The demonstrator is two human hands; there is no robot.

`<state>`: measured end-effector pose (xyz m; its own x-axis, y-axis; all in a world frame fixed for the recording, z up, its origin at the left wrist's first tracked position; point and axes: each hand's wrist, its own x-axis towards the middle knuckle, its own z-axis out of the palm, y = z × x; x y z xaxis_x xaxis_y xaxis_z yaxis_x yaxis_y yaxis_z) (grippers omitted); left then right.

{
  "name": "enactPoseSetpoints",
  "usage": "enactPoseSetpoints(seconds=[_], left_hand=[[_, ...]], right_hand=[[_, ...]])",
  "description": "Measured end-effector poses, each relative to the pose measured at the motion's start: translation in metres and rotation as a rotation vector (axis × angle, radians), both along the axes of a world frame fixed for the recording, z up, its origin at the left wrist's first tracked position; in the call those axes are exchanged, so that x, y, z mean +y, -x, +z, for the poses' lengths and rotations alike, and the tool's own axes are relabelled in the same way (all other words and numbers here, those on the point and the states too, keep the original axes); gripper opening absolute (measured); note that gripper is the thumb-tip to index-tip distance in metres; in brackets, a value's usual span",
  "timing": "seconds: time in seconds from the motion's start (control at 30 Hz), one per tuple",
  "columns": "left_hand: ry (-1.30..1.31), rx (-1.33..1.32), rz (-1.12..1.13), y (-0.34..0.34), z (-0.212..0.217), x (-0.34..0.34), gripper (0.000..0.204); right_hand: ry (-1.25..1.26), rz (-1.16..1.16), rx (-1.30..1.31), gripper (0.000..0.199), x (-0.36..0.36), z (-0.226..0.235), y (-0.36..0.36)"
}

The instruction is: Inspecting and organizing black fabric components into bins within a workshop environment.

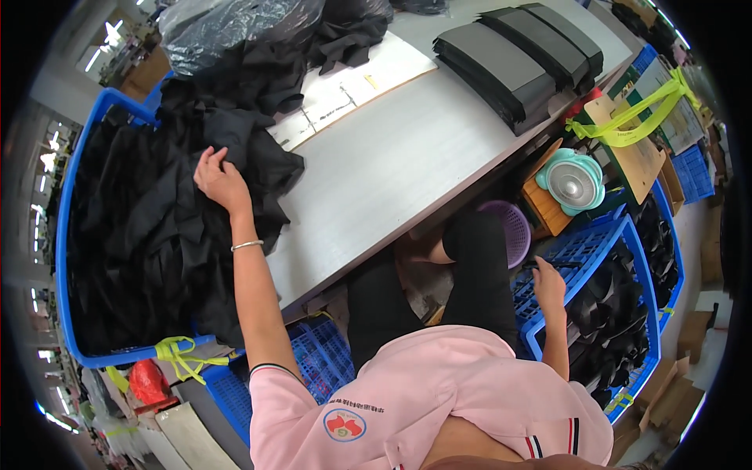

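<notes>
- Black cloth [157,211]: one heaped mass, filling the blue left-hand crate [63,258] and spilling onto the grey table [407,164]. Individual pieces cannot be counted.
- Left hand [222,180]: over the heap, touching or just above it; fingers half open and loosely bent, no cloth visibly gripped.
- Risk, as judged: overlapping layers could cause several pieces to lift together; a careless pull could drag the overhanging folds off the table.
- Risk, as judged: the single bracelet [247,245] could snag loose cloth.
- Right hand [550,283]: beside the right-hand crate [595,244], fingers bent. A small dark shape lies at the fingertips; I cannot tell whether it is held.
- Counts on table: one white board [392,66], three stacks of dark panels [489,59].
- Counts beyond: one turquoise fan [574,182], one purple basket [513,227].
</notes>
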<state>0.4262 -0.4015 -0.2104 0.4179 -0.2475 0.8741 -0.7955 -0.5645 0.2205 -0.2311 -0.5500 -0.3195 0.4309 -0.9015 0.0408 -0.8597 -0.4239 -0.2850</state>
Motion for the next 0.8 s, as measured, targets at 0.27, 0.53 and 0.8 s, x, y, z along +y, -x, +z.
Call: enactPoseSetpoints(seconds=[0.27, 0.53, 0.8], left_hand=[[0.114, 0.143, -0.498, 0.159, 0.051, -0.062, 0.029], [-0.015, 0.614, -0.944, 0.331, 0.016, -0.049, 0.030], [-0.090, 0.935, -1.150, 0.391, 0.004, -0.031, 0.021]], right_hand=[[0.136, 0.656, -0.680, 0.026, 0.048, 0.096, -0.191], [-0.558, 0.359, -1.225, 0.012, 0.002, 0.031, -0.260], [-0.055, 0.438, -0.701, 0.023, -0.014, 0.035, -0.240]])
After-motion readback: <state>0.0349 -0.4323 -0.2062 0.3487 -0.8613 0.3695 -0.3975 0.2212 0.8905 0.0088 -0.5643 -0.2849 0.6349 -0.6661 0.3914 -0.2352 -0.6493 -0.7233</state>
